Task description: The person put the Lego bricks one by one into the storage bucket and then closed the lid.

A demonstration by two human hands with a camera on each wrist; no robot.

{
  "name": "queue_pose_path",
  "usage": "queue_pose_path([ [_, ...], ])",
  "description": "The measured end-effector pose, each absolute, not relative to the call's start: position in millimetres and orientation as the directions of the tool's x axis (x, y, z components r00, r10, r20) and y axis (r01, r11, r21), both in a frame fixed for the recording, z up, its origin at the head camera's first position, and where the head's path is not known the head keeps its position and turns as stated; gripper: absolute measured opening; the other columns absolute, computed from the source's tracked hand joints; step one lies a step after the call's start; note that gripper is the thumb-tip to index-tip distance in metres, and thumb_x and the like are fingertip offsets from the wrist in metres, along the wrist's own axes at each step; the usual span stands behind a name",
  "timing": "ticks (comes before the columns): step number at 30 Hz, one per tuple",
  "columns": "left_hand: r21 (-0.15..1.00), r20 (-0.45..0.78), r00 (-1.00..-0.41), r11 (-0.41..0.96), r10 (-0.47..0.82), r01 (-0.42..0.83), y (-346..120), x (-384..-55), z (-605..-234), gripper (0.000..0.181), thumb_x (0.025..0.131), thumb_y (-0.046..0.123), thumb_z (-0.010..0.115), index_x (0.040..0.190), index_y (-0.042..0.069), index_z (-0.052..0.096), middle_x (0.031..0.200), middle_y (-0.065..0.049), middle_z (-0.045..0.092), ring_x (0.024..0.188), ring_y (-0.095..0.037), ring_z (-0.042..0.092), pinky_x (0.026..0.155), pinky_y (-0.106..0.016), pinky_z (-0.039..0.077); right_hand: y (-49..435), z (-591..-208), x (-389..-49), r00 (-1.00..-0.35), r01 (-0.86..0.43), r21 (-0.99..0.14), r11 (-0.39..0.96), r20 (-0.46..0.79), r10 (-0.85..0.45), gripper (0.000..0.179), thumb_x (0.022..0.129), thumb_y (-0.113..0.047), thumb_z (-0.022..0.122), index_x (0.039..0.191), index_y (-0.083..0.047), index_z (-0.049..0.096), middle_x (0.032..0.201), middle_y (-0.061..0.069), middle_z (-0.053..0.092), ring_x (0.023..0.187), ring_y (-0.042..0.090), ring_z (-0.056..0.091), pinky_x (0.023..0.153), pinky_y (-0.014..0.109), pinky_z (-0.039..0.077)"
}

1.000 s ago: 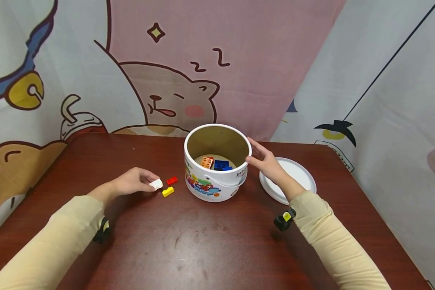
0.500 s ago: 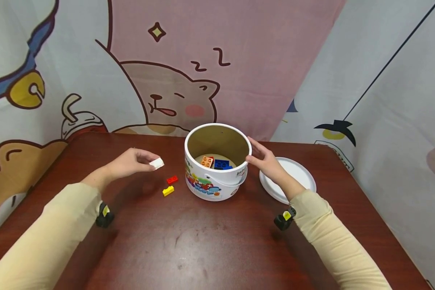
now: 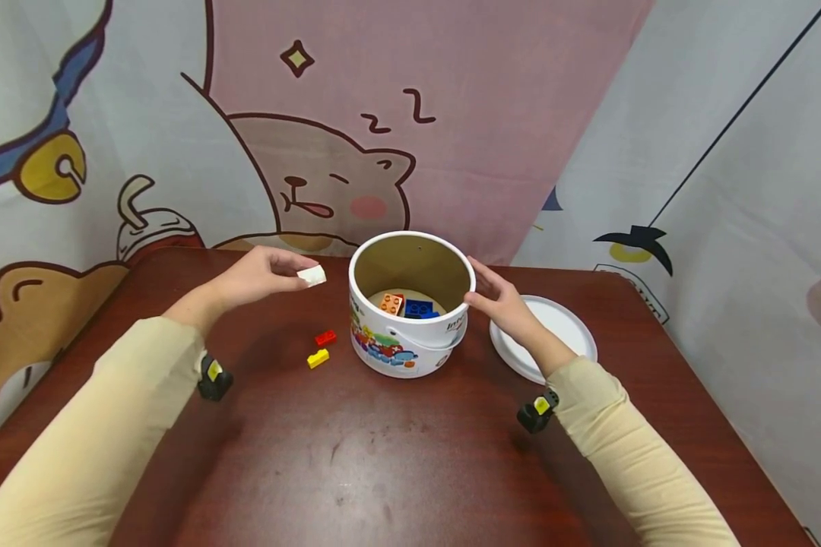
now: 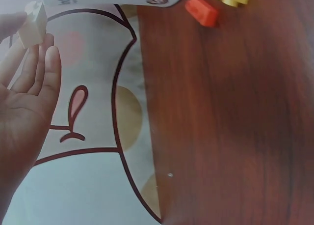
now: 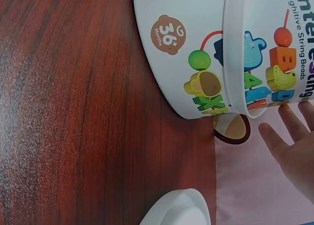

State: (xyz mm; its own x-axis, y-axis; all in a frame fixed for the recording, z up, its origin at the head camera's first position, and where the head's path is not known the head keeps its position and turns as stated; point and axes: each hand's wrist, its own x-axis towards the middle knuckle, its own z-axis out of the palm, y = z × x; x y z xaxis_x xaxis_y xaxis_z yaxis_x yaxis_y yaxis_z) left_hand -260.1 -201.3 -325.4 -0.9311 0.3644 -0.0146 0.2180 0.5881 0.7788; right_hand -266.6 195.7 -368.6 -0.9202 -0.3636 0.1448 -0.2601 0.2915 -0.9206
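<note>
My left hand (image 3: 258, 278) pinches a white toy brick (image 3: 312, 276) between thumb and fingers, raised above the table just left of the bucket. In the left wrist view the same white brick (image 4: 33, 29) sits between thumb and fingertips. A white printed bucket (image 3: 376, 348) stands upright with its mouth uncovered. Inside lie an orange brick (image 3: 391, 304), blue bricks (image 3: 419, 309) and a bit of red. On the bucket's right side my right hand (image 3: 511, 310) rests with extended fingers at the rim; the right wrist view shows its fingers (image 5: 293, 124) against the wall.
A red brick (image 3: 325, 338) and a yellow brick (image 3: 318, 358) lie on the brown table (image 3: 410, 456) left of the bucket. A round white lid (image 3: 566, 327) lies to the right, partly behind the right forearm. A patterned cloth (image 3: 492, 114) hangs behind the table.
My left hand has lifted the white brick off the table area near the red and yellow bricks, moving it up, away and slightly right. The right hand stays at the bucket.
</note>
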Motion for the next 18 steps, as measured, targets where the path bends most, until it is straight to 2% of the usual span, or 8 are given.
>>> queue_pose_path([
  [3, 0.787, 0.008, -0.931, 0.572, 0.364, 0.231, -197.0, -261.7, -319.5, 0.038, 0.086, 0.016, 0.065, 0.121, 0.003, 0.061, 0.114, -0.015, 0.066, 0.087, -0.008, 0.059, 0.077, -0.022, 0.048, 195.5, -368.5, -266.5, -0.921, -0.256, -0.920, 0.297, 0.140, -0.363, 0.066, 0.091, -0.016, 0.060, 0.148, -0.008, 0.026, 0.150, 0.019, 0.030, 0.136, 0.037, 0.034, 0.107, 0.050, 0.031],
  [8, 0.812, 0.000, -0.939, 0.548, 0.343, 0.200, -185.3, -264.2, -308.5, 0.037, 0.086, 0.018, 0.064, 0.121, 0.005, 0.062, 0.115, -0.012, 0.066, 0.094, -0.015, 0.059, 0.086, -0.033, 0.049, 196.3, -367.6, -266.8, -0.922, -0.251, -0.923, 0.293, 0.136, -0.362, 0.067, 0.091, -0.018, 0.060, 0.148, -0.009, 0.026, 0.151, 0.018, 0.030, 0.136, 0.036, 0.034, 0.107, 0.049, 0.031],
  [12, 0.819, 0.013, -0.926, 0.527, 0.378, 0.226, -171.0, -267.2, -300.0, 0.038, 0.087, 0.018, 0.063, 0.122, 0.005, 0.061, 0.118, -0.013, 0.064, 0.100, -0.018, 0.059, 0.089, -0.035, 0.048, 197.0, -367.0, -267.0, -0.924, -0.249, -0.922, 0.296, 0.135, -0.357, 0.067, 0.091, -0.017, 0.060, 0.148, -0.009, 0.026, 0.150, 0.018, 0.031, 0.135, 0.036, 0.035, 0.107, 0.049, 0.031],
  [15, 0.820, 0.031, -0.913, 0.512, 0.406, 0.256, -157.9, -269.8, -296.0, 0.037, 0.086, 0.017, 0.064, 0.122, 0.005, 0.062, 0.117, -0.014, 0.065, 0.099, -0.016, 0.060, 0.088, -0.031, 0.047, 196.9, -366.7, -267.0, -0.926, -0.243, -0.923, 0.297, 0.130, -0.354, 0.066, 0.092, -0.015, 0.059, 0.148, -0.009, 0.026, 0.150, 0.018, 0.031, 0.135, 0.036, 0.035, 0.107, 0.048, 0.032],
  [18, 0.822, 0.043, -0.901, 0.498, 0.431, 0.277, -145.9, -271.3, -294.1, 0.037, 0.086, 0.015, 0.064, 0.121, 0.004, 0.062, 0.116, -0.015, 0.065, 0.099, -0.017, 0.061, 0.090, -0.034, 0.048, 196.2, -366.6, -267.0, -0.926, -0.240, -0.924, 0.298, 0.125, -0.357, 0.065, 0.092, -0.014, 0.059, 0.148, -0.009, 0.026, 0.151, 0.017, 0.030, 0.136, 0.035, 0.035, 0.107, 0.045, 0.033],
])
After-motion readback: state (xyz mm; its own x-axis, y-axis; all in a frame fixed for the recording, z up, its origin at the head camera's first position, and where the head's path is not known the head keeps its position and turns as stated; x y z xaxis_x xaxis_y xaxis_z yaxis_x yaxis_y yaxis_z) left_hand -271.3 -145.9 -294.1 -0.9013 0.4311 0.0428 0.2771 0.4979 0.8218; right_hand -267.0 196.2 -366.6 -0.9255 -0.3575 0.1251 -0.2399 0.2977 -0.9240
